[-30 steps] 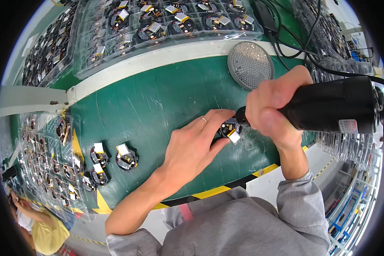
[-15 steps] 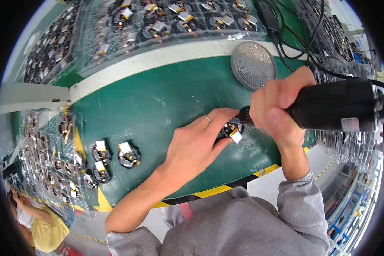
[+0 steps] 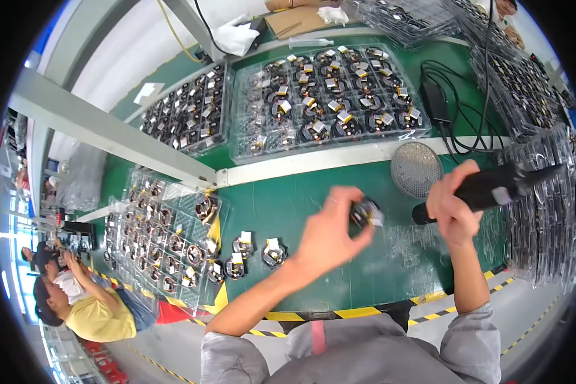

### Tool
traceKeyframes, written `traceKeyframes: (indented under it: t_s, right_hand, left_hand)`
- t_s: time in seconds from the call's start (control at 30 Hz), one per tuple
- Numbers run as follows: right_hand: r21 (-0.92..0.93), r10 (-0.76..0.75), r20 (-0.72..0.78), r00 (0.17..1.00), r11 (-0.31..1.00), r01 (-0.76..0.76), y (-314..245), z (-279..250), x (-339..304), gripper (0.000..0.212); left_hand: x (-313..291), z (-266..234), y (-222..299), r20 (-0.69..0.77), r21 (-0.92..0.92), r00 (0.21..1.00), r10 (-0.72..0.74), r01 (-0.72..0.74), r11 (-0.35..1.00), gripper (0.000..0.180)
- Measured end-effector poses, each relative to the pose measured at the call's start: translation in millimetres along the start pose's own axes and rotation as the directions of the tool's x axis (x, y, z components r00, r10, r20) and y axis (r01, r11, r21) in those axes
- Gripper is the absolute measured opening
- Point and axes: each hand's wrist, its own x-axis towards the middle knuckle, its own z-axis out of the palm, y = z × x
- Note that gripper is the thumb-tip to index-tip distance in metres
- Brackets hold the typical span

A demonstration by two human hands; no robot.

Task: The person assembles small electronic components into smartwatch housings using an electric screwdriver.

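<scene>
My left hand [image 3: 326, 235] pinches a round black electronic assembly [image 3: 363, 214], with a pale block at its side, between thumb and fingers over the green bench. The hand and the part are slightly blurred. My right hand [image 3: 453, 210] is wrapped around a black electric screwdriver [image 3: 486, 191], held roughly level. Its front end points left, apart from the assembly. Beyond it is a round grey dish [image 3: 418, 182] of small pieces too tiny to make out. Left of my left forearm sit several similar assemblies [image 3: 274, 254].
Clear trays [image 3: 240, 144] of assemblies stand behind a white rail [image 3: 313, 168]; another tray [image 3: 219, 208] lies left. Stacked clear trays [image 3: 541, 217] rise on the right. A black power adapter [image 3: 436, 101] trails cables. A white post crosses the upper left. People are at far left.
My left hand has lifted the assembly off the bench. The screwdriver has drawn away to the right of it. The view has shifted, showing more of the far side and left.
</scene>
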Motion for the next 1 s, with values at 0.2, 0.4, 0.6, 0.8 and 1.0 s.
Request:
traceKeyframes:
  t_s: [0.2,0.4,0.6,0.8,1.0]
  right_hand:
    - [-0.143,0.101,-0.091,0.991,0.983,-0.113,4.4,-0.9,5.3,0.026]
    - [-0.25,0.136,-0.095,0.986,0.956,-0.156,0.8,-2.0,2.3,0.028]
    - [-0.23,0.131,-0.085,0.988,0.962,-0.147,6.6,4.6,2.7,0.028]
    - [-0.216,0.074,-0.085,0.994,0.972,-0.091,8.2,-7.0,3.3,0.028]
    - [-0.18,0.051,-0.103,0.993,0.981,-0.069,10.5,-0.9,3.8,0.026]
  left_hand:
    - [76.8,-66.1,-73.7,-0.453,0.247,0.889,-0.063,0.192,0.95,0.059]
    - [42.9,-44.0,-46.0,-0.238,0.1,0.951,-0.199,0.227,0.969,0.04]
    - [-14.0,-38.5,-17.4,-0.126,0.16,0.992,0.022,-0.001,0.987,0.018]
    - [-88.0,-64.0,-21.2,-0.315,0.574,0.948,0.05,0.148,0.806,0.026]
    - [-118.0,-60.8,-27.8,-0.248,0.529,0.969,0.009,0.128,0.839,0.035]
